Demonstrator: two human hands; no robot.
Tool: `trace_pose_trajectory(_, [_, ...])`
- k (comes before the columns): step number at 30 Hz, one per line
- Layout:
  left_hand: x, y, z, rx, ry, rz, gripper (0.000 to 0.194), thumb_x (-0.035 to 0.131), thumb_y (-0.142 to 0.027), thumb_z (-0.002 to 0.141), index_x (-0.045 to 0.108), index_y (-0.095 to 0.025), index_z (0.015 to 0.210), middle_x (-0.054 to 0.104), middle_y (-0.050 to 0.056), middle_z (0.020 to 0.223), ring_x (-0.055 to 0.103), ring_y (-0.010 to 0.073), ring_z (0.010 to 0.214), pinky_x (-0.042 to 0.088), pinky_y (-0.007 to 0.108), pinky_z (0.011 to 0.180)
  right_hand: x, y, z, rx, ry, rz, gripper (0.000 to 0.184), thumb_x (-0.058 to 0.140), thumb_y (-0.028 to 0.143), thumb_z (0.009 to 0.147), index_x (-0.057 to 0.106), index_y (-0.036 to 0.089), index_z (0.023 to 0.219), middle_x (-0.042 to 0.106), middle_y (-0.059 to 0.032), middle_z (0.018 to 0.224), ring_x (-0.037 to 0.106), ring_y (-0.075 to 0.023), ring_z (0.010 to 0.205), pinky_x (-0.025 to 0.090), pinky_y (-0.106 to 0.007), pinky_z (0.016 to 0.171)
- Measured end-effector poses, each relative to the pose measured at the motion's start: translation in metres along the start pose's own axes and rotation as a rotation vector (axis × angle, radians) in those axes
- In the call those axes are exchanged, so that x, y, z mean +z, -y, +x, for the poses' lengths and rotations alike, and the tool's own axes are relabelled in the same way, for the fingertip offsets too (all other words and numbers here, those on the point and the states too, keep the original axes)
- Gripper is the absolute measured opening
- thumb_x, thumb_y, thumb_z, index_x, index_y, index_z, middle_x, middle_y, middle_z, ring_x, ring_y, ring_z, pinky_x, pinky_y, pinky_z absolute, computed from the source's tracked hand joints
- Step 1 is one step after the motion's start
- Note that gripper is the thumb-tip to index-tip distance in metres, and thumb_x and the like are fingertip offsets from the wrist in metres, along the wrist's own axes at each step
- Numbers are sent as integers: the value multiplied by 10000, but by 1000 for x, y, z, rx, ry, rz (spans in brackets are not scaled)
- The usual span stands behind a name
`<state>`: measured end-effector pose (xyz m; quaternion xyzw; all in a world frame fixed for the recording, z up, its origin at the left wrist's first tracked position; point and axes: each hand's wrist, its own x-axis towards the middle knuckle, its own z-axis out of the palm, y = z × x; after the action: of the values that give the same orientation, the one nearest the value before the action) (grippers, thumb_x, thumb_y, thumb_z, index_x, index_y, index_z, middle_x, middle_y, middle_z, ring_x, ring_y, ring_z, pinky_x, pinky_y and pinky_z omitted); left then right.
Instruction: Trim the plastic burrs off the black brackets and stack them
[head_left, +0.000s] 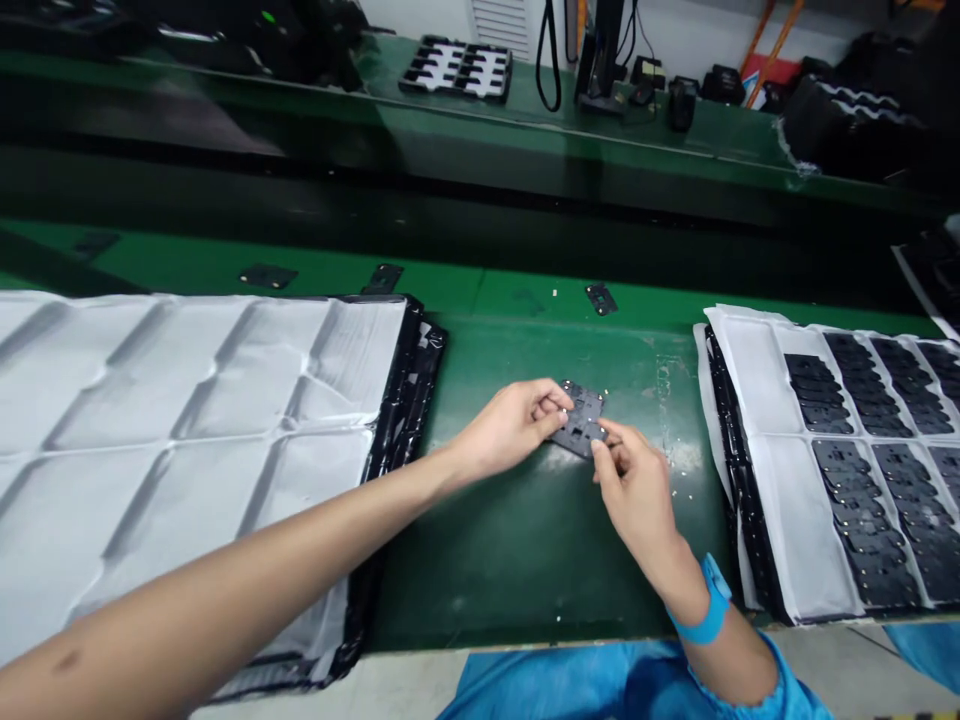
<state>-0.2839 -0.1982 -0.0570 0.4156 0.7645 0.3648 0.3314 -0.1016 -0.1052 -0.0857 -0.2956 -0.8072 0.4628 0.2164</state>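
Observation:
A flat black plastic plate point(582, 418) with cut-outs and small metal bits is held just over the green table, between both hands. My left hand point(525, 420) pinches its left side with thumb and fingers. At the plate's lower right corner, my right hand point(634, 475) grips with thumb and forefinger; a blue band circles that wrist. A few tiny pale bits lie on the tabletop to the right of my right hand.
A stack of trays under white lining point(202, 400) covers the left. On the right, a tray point(769, 480) holds rows of black plates. Along the belt point(480, 290) behind lie several loose black parts, one point(601, 298) beyond my hands. A slotted tray point(457, 68) sits on the far ledge.

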Motion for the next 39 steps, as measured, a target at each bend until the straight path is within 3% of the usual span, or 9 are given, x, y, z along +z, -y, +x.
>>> trace_pose_trajectory(7, [4, 4, 24, 61, -90, 307, 175, 613, -174, 936, 724, -159, 1071, 689, 110, 1136, 700, 234, 866, 554, 385, 835, 20, -15, 24, -70, -73, -263, 399, 556, 139, 953, 671, 127, 1335, 628, -151, 1152, 626, -199, 708, 585, -387, 738])
trace_pose_trajectory(12, [-15, -10, 34, 28, -86, 592, 217, 572, -258, 1025, 717, -181, 1168, 696, 110, 1224, 716, 302, 1037, 548, 398, 889, 20, -15, 21, -76, -69, -253, 415, 541, 134, 974, 637, 148, 1378, 615, -150, 1191, 649, -213, 761, 593, -390, 760])
trace_pose_trajectory(16, [-26, -35, 101, 5, -137, 652, 283, 589, -323, 1039, 687, -159, 1248, 653, 156, 1332, 659, 347, 1222, 506, 424, 1020, 15, -11, 14, -88, -104, -160, 402, 504, 116, 997, 629, 175, 1373, 601, -123, 1180, 652, -190, 776, 588, -344, 742])
trace_pose_trajectory(20, [-17, -55, 184, -71, -166, 646, 569, 778, -420, 921, 617, -70, 1339, 489, 288, 1540, 488, 452, 1424, 456, 470, 1103, 4, -9, 2, -94, -164, -164, 349, 493, 125, 1011, 650, 192, 1316, 599, -104, 1129, 640, -190, 792, 574, -331, 722])
trace_pose_trajectory(24, [-5, -61, 220, -100, -126, 622, 780, 924, -291, 771, 546, -19, 1396, 496, 347, 1525, 489, 477, 1416, 455, 473, 1094, -6, -12, -13, -72, -177, -166, 319, 512, 126, 1008, 674, 203, 1271, 620, -97, 1097, 636, -190, 780, 553, -311, 681])
trace_pose_trajectory(27, [-2, -66, 206, -58, -89, 593, 742, 862, -259, 837, 490, -27, 1436, 609, 314, 1415, 591, 428, 1326, 480, 444, 1041, -15, -14, -21, -64, -173, -150, 303, 529, 147, 1014, 687, 213, 1264, 638, -92, 1077, 634, -193, 778, 548, -312, 670])
trace_pose_trajectory(30, [5, -77, 165, 91, 32, 553, 409, 679, -214, 975, 571, -122, 1358, 714, 200, 1280, 688, 336, 1195, 514, 393, 969, -29, -13, -24, -71, -245, -142, 297, 547, 204, 1034, 677, 217, 1301, 633, -104, 1110, 628, -201, 816, 549, -320, 685])
trace_pose_trajectory(34, [29, -90, 90, 346, 334, 501, 204, 779, -86, 833, 714, -217, 976, 778, 55, 1048, 726, 273, 1086, 527, 308, 907, -54, -9, -23, -64, -375, -138, 381, 623, 313, 1019, 630, 210, 1386, 622, -123, 1169, 609, -203, 806, 552, -341, 699])
trace_pose_trajectory(39, [52, -91, 25, 457, 440, 494, 140, 713, -59, 860, 667, -186, 900, 734, 86, 959, 719, 302, 960, 517, 348, 792, -67, -10, -30, 10, -180, 69, 140, 650, 303, 1006, 722, 205, 1076, 704, -47, 876, 669, -203, 765, 538, -312, 703])
